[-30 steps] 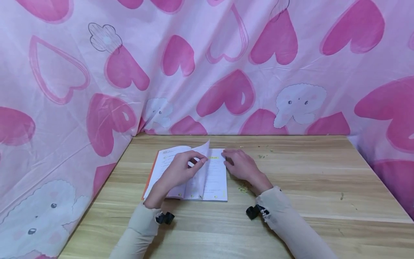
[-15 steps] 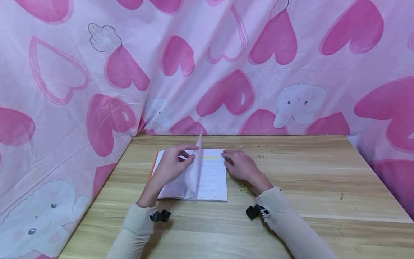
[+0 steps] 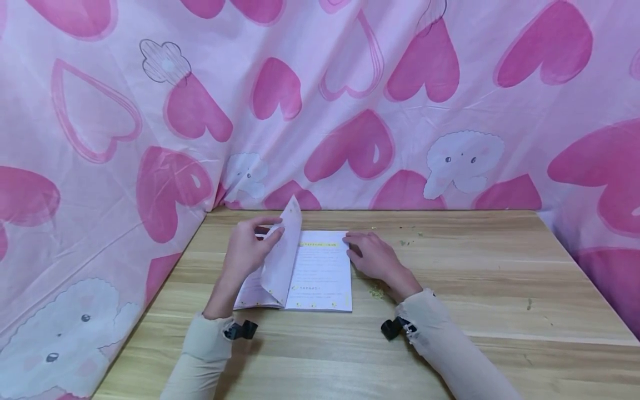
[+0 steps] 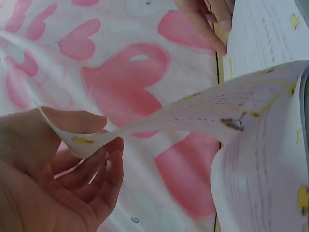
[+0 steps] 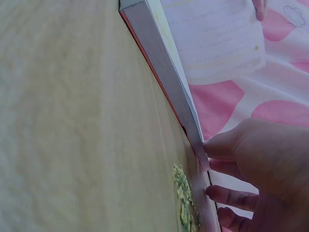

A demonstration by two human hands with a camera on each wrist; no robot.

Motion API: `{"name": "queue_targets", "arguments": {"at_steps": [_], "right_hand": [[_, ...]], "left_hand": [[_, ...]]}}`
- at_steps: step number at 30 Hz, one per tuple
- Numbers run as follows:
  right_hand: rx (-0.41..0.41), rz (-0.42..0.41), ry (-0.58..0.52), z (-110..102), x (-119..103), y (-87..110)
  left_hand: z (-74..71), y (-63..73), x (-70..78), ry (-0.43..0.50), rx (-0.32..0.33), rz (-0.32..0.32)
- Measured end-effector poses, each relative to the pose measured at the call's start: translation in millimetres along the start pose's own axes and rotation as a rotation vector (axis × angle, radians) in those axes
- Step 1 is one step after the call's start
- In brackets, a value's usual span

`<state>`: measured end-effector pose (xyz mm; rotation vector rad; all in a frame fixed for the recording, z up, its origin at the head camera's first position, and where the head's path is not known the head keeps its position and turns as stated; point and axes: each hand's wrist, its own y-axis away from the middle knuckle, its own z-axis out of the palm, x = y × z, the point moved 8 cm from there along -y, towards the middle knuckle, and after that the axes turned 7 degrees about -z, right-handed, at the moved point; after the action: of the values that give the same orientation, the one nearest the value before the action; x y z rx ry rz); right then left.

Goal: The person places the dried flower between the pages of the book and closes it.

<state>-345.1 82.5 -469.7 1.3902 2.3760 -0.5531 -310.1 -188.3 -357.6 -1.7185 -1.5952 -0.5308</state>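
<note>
An open book (image 3: 322, 272) with printed white pages lies on the wooden table. My left hand (image 3: 244, 247) pinches a raised page (image 3: 286, 250) between thumb and fingers near its outer edge. In the left wrist view that page (image 4: 193, 113) bows from the spine to the hand. At the book's far right corner is my right hand (image 3: 372, 256), its fingers loosely bent. The right wrist view has the thumb (image 5: 219, 146) touching the side of the thick page block (image 5: 166, 63), with the other fingers just beyond the edge. Part of the left-hand pages is hidden behind the left hand.
Greenish-yellow crumbs (image 3: 376, 291) lie beside the right wrist, and small bits (image 3: 405, 242) are scattered farther back. Pink heart-patterned cloth (image 3: 350, 144) hangs behind the table and along both sides. Each wrist wears a small black camera (image 3: 392, 328).
The left hand has moved left with the pinched page, which has swung over from the right side past upright and now leans left. More of the right-hand page shows. The right hand has stayed put.
</note>
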Motion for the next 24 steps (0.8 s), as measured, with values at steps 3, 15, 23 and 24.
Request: {"name": "queue_targets", "arguments": {"at_steps": [3,15,23,24], "right_hand": [[0.005,-0.004,0.000,-1,0,0.7],[0.001,0.016,-0.011,0,1,1.1],[0.002,0.006,-0.006,0,0,1.4],[0.001,0.009,-0.008,0,0,1.3]], "left_hand": [[-5.7,-1.4,-6.0,-0.028,0.044,-0.040],[-13.0,-6.4,-31.0,-0.281,0.113,-0.076],[-2.9,-6.7,-56.7,-0.437,0.053,-0.140],[-0.9,-7.2,-60.9,-0.446,0.040,-0.151]]}}
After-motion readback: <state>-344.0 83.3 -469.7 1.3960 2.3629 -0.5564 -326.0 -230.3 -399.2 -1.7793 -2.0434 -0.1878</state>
